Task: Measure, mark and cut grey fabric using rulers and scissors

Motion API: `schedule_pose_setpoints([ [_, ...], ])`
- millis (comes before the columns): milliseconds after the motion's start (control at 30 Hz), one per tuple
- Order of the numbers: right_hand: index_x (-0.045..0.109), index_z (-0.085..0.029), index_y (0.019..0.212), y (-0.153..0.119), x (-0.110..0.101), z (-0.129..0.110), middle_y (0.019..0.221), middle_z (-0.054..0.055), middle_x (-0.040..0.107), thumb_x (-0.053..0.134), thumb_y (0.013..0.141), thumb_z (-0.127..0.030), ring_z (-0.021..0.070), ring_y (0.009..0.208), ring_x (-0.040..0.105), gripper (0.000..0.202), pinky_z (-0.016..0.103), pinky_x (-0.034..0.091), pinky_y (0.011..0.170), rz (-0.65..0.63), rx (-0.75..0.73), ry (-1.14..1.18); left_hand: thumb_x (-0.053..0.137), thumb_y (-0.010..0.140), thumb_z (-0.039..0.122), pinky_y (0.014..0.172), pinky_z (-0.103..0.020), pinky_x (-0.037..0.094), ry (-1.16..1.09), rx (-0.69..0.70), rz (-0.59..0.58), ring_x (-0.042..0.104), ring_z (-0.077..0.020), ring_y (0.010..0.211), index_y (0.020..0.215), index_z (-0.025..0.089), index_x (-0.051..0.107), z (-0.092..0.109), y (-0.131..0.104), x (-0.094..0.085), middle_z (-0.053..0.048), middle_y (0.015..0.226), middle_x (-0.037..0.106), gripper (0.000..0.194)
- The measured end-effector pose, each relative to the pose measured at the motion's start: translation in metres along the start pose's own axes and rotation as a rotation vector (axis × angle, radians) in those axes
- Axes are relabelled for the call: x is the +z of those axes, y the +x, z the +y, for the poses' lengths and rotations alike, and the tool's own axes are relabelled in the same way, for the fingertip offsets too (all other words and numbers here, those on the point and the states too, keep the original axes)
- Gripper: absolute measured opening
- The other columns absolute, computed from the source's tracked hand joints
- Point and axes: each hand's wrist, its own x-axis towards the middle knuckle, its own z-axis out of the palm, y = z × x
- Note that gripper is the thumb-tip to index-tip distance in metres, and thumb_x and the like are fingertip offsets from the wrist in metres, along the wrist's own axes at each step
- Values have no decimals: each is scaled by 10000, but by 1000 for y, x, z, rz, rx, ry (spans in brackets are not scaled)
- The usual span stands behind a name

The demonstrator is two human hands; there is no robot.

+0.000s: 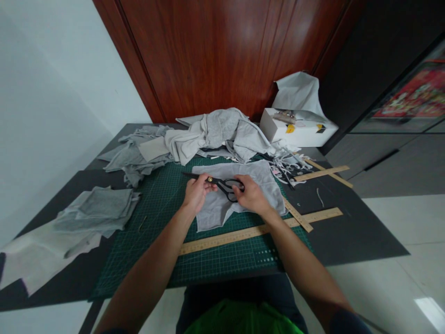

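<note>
We see one pair of black scissors (pixel 217 182) held over a grey cloth piece (pixel 239 192) that lies on the green cutting mat (pixel 222 260) near the middle of the desk (pixel 354 232). Our left hand (pixel 196 192) curls its fingers around the blades near the pivot; our right hand (pixel 251 195) rests at the handle loops, fingers bent over them, though we cannot tell whether any pass through. We count three wooden rulers (pixel 250 232) toward the desk's right edge. One heap of grey fabric (pixel 208 134) sits at the far edge, one folded stack (pixel 100 208) near the left edge, and one white box (pixel 299 127) at the far right corner.
</note>
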Motion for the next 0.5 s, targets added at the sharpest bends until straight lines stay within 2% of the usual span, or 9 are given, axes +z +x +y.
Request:
schedule_pose_setpoints([
  [100,707,-153,1256,-6,1,-7,1227,167,691,638,912,-191,321,1203,595,353,506,488,1091,52,-197,-164,764,720,311,524,-290,542,6,-1,46,639,-145,533,732,133,644,0,2,-1,-16,693,652,214],
  [200,701,-161,1296,-12,-3,-17,1307,182,645,640,908,-151,335,1243,561,392,521,492,1103,31,-247,-250,741,715,308,523,-291,553,16,-1,68,646,-148,530,725,137,636,1,3,-1,-18,690,653,201],
  [333,638,-131,1406,-15,-8,-31,1311,169,684,590,922,-81,306,1231,600,489,467,498,1104,-157,-219,-307,748,699,317,520,-278,559,36,18,94,646,-144,526,707,143,627,3,0,1,-12,670,648,211],
  [500,507,-155,1566,-16,-12,-41,1360,165,709,589,966,-119,287,1192,681,606,387,524,1021,-317,-81,-404,787,729,401,547,-293,584,102,22,17,663,-156,547,740,128,664,0,-6,3,-33,673,669,300],
])
